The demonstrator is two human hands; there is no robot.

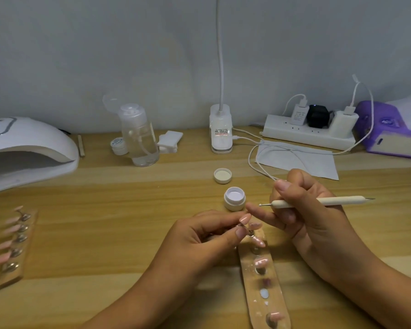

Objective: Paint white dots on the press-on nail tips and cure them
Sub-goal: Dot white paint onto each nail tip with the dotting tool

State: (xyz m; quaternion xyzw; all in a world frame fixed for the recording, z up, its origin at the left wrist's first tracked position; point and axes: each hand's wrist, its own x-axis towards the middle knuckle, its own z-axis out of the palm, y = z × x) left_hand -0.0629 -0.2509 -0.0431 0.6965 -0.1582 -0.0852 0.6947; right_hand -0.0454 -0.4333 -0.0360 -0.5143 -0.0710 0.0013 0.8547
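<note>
At the near middle of the wooden table (152, 186), the left hand (207, 236) pinches, between thumb and forefinger, the small metal peg (246, 230) under the topmost nail tip (255, 226) of a wooden strip (271, 302). The right hand (306, 210) is curled round a dotting pen (318, 201), held nearly level with its ball end pointing left, just above that nail tip. One straight finger of the right hand reaches toward the left fingertips; the two hands are close together, almost touching.

The strip runs from the hands toward the near edge and carries more pink nail tips, some with white marks, plus smears of white on the wood.

Just beyond the fingers stands a small open jar (234, 198) of white gel, with its lid (222, 175) lying upturned a little farther back.

Far to the left lies a second strip (17, 250) of pink tips, blurred. Behind it sits a white curing lamp (26, 148).

Along the back stand a clear pump bottle (140, 136), a small closed pot (118, 144), white pads (169, 142), a clip lamp base (220, 131), a power strip (306, 136) and a purple device (394, 131).
</note>
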